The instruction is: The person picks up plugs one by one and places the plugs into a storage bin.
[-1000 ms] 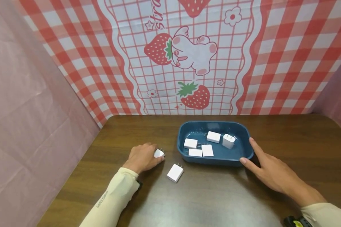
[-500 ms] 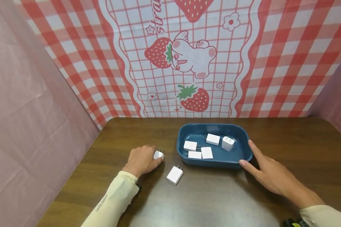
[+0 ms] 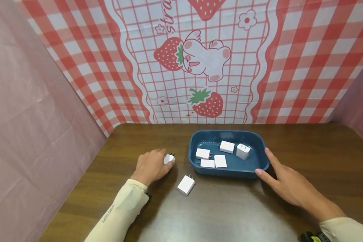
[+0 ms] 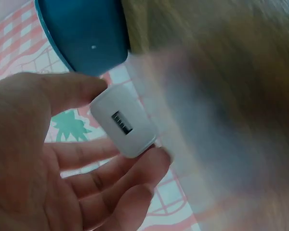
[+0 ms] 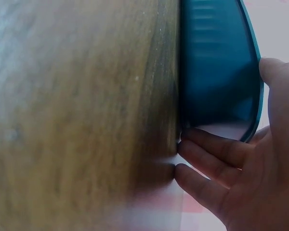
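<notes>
My left hand pinches a white USB wall charger between thumb and fingers, left of the blue bin. In the left wrist view, the USB port of this charger faces the camera. A second white charger lies on the table just in front, its prongs pointing away. My right hand touches the right end of the blue bin, fingers fairly straight. The right wrist view has the thumb at the rim, with other fingertips low beside the bin's wall.
Inside the bin lie several more white chargers, one of them an upright charger. The wooden table ends at a red-and-white strawberry cloth behind the bin. A pink curtain hangs at the left.
The left hand, with its charger, has moved slightly away from me and up in the head view. The right hand and the bin have stayed put; the head view shifted a little.
</notes>
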The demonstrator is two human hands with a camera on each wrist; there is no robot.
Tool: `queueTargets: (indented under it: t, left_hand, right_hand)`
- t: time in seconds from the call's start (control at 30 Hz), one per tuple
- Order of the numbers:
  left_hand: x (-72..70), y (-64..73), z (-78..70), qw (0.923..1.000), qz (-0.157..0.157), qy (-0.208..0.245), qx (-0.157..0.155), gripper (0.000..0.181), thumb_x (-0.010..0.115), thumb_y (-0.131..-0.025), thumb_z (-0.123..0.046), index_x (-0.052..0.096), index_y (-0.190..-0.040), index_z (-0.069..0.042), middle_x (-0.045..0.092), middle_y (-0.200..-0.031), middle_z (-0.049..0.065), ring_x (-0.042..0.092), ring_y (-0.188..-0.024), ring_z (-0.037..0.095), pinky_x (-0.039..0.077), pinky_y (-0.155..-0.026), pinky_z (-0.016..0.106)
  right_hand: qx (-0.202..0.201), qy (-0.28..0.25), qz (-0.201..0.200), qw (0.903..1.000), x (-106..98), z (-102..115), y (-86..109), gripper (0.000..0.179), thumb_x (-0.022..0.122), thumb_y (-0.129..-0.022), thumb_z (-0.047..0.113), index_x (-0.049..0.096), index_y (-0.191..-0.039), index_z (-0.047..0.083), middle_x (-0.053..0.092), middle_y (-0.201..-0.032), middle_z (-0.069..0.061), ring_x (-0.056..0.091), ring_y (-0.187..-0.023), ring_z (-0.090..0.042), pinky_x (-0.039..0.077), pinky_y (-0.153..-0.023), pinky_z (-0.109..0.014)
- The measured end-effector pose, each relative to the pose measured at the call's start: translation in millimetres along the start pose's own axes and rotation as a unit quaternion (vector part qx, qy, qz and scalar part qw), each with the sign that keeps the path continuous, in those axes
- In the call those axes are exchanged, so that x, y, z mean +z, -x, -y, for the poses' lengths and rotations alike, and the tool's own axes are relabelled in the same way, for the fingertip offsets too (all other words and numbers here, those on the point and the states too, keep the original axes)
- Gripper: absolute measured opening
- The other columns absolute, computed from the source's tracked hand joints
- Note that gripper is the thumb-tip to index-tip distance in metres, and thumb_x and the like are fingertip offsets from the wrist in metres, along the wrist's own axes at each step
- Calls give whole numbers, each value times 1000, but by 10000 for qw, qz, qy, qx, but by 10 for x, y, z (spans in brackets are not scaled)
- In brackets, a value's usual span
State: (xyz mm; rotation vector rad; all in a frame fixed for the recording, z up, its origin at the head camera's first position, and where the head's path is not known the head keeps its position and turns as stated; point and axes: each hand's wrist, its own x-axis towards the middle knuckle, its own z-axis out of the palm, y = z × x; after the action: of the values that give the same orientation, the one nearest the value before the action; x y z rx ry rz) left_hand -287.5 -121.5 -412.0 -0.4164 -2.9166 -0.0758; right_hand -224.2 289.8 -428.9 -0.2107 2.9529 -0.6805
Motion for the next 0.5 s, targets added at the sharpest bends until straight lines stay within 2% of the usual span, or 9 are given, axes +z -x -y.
queueTargets:
  t: [0.27,0.5]
  left_hand:
    - [-45,-44,-154,9974,-610,384,-25,38,64,-90,-47,69,-105,-12,69,-86,7,64,-67,29,46,-51,44]
    - [-127,-116,-270,9963,-731,439,110,41,62,-92,-49,69,-111,-14,68,-88,3,59,-64,20,43,-50,37]
  right_hand:
    - [83,-31,78,9999,-4,-6,-3,97,44,-97,66,-8,-160,13,28,-150,-40,40,-125,-64,41,-84,-75]
    - [78,-61,116,9999,-2,-13,-11,97,44,-97,66,-9,-160,14,27,-151,-40,40,-125,-64,41,-83,-75]
